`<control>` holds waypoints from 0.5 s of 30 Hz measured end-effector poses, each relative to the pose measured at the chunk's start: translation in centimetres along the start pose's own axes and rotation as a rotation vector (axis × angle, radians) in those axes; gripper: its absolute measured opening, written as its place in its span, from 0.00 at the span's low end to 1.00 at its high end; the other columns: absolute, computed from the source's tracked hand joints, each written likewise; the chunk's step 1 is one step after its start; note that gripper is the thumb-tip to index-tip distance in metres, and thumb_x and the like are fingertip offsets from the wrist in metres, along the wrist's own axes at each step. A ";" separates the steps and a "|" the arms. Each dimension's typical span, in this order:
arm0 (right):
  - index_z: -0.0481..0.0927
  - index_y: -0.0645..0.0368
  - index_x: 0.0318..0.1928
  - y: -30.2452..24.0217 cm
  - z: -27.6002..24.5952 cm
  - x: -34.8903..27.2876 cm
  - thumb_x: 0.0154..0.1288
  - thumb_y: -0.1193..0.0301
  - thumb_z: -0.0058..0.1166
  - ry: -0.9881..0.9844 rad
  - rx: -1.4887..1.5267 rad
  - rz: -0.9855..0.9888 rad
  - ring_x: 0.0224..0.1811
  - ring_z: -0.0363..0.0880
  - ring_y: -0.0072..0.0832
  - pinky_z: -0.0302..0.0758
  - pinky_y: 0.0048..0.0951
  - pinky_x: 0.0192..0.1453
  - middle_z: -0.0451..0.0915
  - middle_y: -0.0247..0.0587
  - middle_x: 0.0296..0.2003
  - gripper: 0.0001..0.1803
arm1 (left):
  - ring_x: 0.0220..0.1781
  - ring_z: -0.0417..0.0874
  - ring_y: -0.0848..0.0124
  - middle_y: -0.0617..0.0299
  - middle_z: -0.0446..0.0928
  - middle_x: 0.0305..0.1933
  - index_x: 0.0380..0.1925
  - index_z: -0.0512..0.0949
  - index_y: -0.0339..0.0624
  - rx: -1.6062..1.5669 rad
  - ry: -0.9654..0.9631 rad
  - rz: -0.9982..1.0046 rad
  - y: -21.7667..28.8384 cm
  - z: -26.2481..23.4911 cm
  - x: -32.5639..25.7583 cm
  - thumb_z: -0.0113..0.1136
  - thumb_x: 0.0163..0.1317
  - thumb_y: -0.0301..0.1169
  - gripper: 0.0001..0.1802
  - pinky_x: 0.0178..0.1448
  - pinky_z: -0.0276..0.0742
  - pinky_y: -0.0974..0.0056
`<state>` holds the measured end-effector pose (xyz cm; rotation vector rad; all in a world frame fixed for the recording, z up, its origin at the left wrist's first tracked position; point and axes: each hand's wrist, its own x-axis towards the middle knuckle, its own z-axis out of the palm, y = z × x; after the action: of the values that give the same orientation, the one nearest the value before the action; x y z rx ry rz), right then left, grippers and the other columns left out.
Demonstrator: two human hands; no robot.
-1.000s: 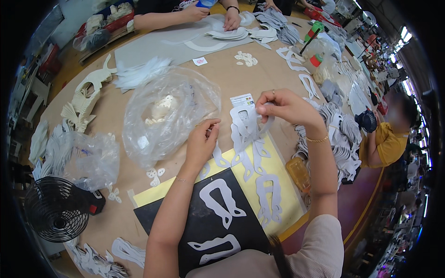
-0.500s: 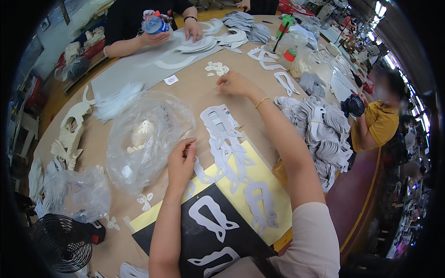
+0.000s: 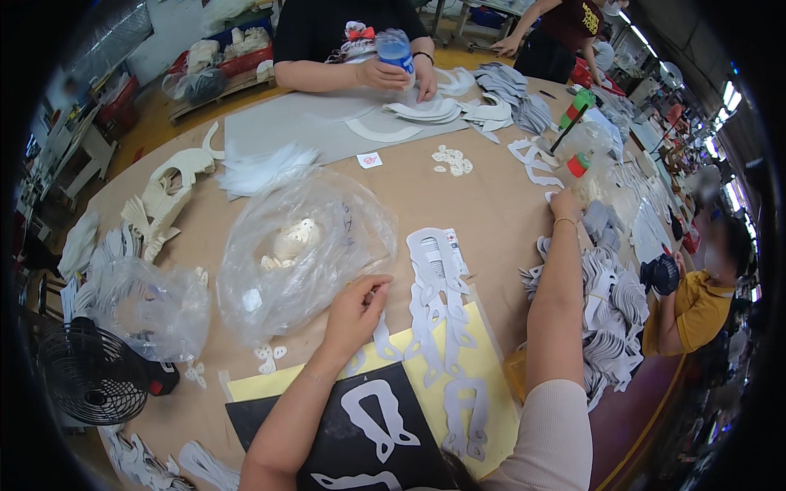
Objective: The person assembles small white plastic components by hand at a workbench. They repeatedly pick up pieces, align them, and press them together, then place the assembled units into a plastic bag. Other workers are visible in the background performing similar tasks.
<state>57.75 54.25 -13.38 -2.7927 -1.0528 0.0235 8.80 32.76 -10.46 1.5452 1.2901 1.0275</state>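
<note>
My left hand (image 3: pixel 357 313) hovers by the near edge of a clear plastic bag (image 3: pixel 237 282). Its fingers are loosely bent and somewhat apart, with nothing visible in them. Cream-coloured small pieces (image 3: pixel 296 241) show in the bag's middle. My right arm reaches far out, and my right hand (image 3: pixel 565 206) is over a white cut-out, whose edge (image 3: pixel 549 196) peeks out beside it; the fingertips are hidden. Just beyond lie more white looped cut-outs (image 3: pixel 536 164). Between my arms, grey-white cut-outs (image 3: pixel 427 303) overlap on a yellow sheet (image 3: pixel 497 360), and white ones (image 3: pixel 381 417) rest on a black board (image 3: pixel 413 446).
Bundled stacks of grey cut-outs (image 3: pixel 610 315) flank my right arm. A black fan (image 3: pixel 97 372) and another plastic bag (image 3: pixel 151 315) stand at left. Small cream pieces (image 3: pixel 452 160) lie mid-table. Across the table a person holds a blue-labelled bottle (image 3: pixel 395 53); another in yellow (image 3: pixel 696 315) is at right.
My right hand has moved right and away from beside the small cream pieces to the white cut-outs. The view has shifted, and the person opposite has raised the bottle.
</note>
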 end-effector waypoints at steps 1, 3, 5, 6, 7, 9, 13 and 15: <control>0.75 0.49 0.64 0.6 -0.7 0.3 0.69 0.63 0.49 0.031 0.013 0.031 0.65 0.75 0.46 0.67 0.54 0.69 0.75 0.47 0.64 0.24 | 0.28 0.76 0.79 0.64 0.79 0.31 0.49 0.81 0.35 -0.007 -0.012 0.012 0.3 0.3 0.2 0.57 0.70 0.29 0.13 0.34 0.73 0.72; 0.78 0.47 0.62 1.6 -1.9 0.9 0.68 0.62 0.51 0.087 0.044 0.092 0.65 0.75 0.44 0.66 0.55 0.69 0.76 0.46 0.64 0.23 | 0.28 0.76 0.79 0.64 0.79 0.31 0.49 0.82 0.35 -0.019 -0.032 0.031 0.4 0.8 0.3 0.57 0.70 0.29 0.13 0.34 0.73 0.72; 0.82 0.53 0.55 2.1 -3.0 1.3 0.59 0.58 0.63 0.044 0.074 0.105 0.65 0.75 0.47 0.69 0.57 0.66 0.77 0.48 0.62 0.25 | 0.28 0.76 0.79 0.64 0.78 0.31 0.49 0.82 0.35 -0.027 -0.032 0.049 0.5 1.0 0.5 0.57 0.70 0.30 0.13 0.34 0.72 0.72; 0.84 0.56 0.52 2.2 -3.3 1.4 0.55 0.56 0.69 0.020 0.089 0.112 0.65 0.75 0.49 0.70 0.58 0.65 0.78 0.49 0.61 0.26 | 0.28 0.75 0.79 0.64 0.78 0.30 0.49 0.82 0.35 -0.032 -0.031 0.048 0.4 1.1 0.5 0.57 0.70 0.30 0.13 0.34 0.72 0.72; 0.85 0.57 0.50 2.0 -3.4 1.0 0.52 0.56 0.70 0.037 0.106 0.096 0.62 0.77 0.49 0.72 0.56 0.63 0.80 0.50 0.58 0.27 | 0.28 0.75 0.79 0.64 0.78 0.30 0.49 0.81 0.35 -0.031 -0.026 0.047 0.4 1.1 0.5 0.57 0.70 0.30 0.13 0.34 0.72 0.72; 0.86 0.59 0.47 1.3 -3.7 0.2 0.48 0.56 0.73 0.062 0.132 0.019 0.56 0.81 0.48 0.75 0.51 0.58 0.83 0.52 0.52 0.28 | 0.28 0.75 0.79 0.64 0.78 0.30 0.49 0.81 0.35 -0.017 -0.021 0.046 0.2 1.0 0.5 0.57 0.70 0.30 0.13 0.34 0.72 0.72; 0.87 0.62 0.44 1.8 -5.9 1.9 0.47 0.55 0.73 0.057 0.108 -0.266 0.46 0.86 0.46 0.79 0.41 0.51 0.86 0.55 0.42 0.28 | 0.28 0.75 0.79 0.64 0.78 0.30 0.50 0.81 0.36 -0.023 -0.038 0.052 0.3 1.4 0.7 0.56 0.70 0.30 0.13 0.34 0.72 0.71; 0.86 0.62 0.48 -0.8 -8.2 0.4 0.51 0.53 0.71 -0.023 0.095 -0.350 0.48 0.86 0.46 0.80 0.37 0.52 0.86 0.56 0.43 0.29 | 0.28 0.75 0.79 0.64 0.78 0.31 0.50 0.81 0.37 -0.029 -0.024 0.040 0.3 0.9 0.6 0.56 0.70 0.29 0.13 0.34 0.72 0.71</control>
<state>58.05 53.95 -5.15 -2.4932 -1.4875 0.0630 9.84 33.21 -10.39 1.5628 1.2269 1.0449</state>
